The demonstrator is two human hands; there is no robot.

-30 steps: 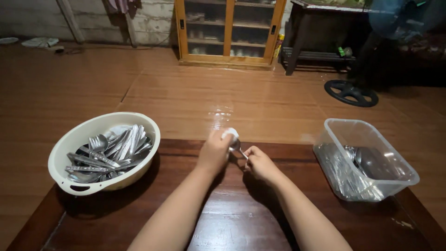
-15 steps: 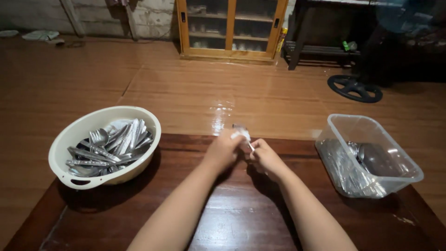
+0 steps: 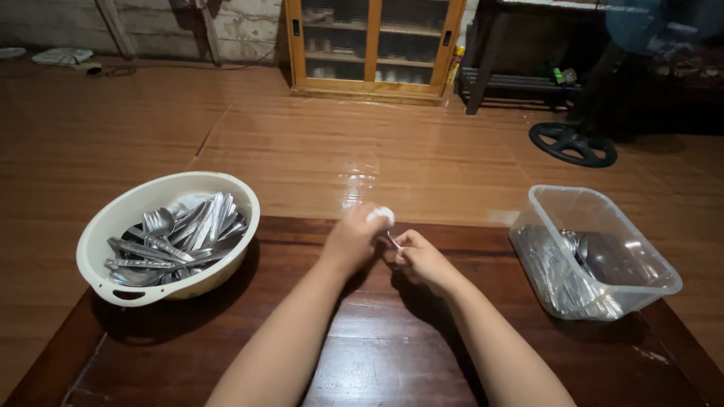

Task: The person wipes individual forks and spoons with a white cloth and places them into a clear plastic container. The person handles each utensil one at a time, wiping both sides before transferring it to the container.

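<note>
Wiping is the step in hand: the left hand (image 3: 348,243) presses a small white cloth wad (image 3: 379,215) onto a slim metal utensil (image 3: 393,240), whose handle the right hand (image 3: 422,258) pinches, above the dark wooden desk (image 3: 377,354). Next, judging by the layout, it should go into the clear plastic rectangular tub (image 3: 596,256), not the cream round basin (image 3: 170,237).

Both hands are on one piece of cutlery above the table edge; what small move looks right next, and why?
Probably draw the white cloth in the left hand further along the utensil, while the right hand pinches its handle. Only a short stretch of metal shows between the hands; the rest is wrapped, so wiping looks unfinished.
</note>
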